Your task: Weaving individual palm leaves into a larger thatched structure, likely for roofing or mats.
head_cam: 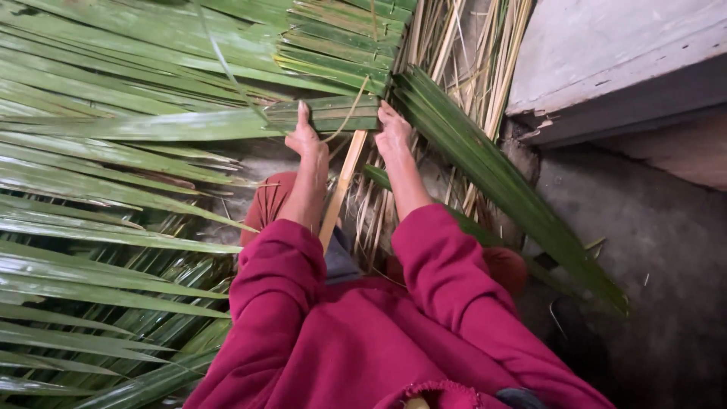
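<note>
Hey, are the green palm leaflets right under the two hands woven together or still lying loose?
Woven: under the left hand and right hand, the palm leaflets cross in a tight, overlapping mat.

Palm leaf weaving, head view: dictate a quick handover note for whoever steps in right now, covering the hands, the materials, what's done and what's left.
Left hand: pressing fingers on the woven green strip.
Right hand: gripping the same strip's right edge.
Midrib: pale stalk running between the forearms.
Done: several leaflets folded across above the hands.
Left: loose leaflets fanning out left, and a long bundle hanging right, unwoven.
</note>
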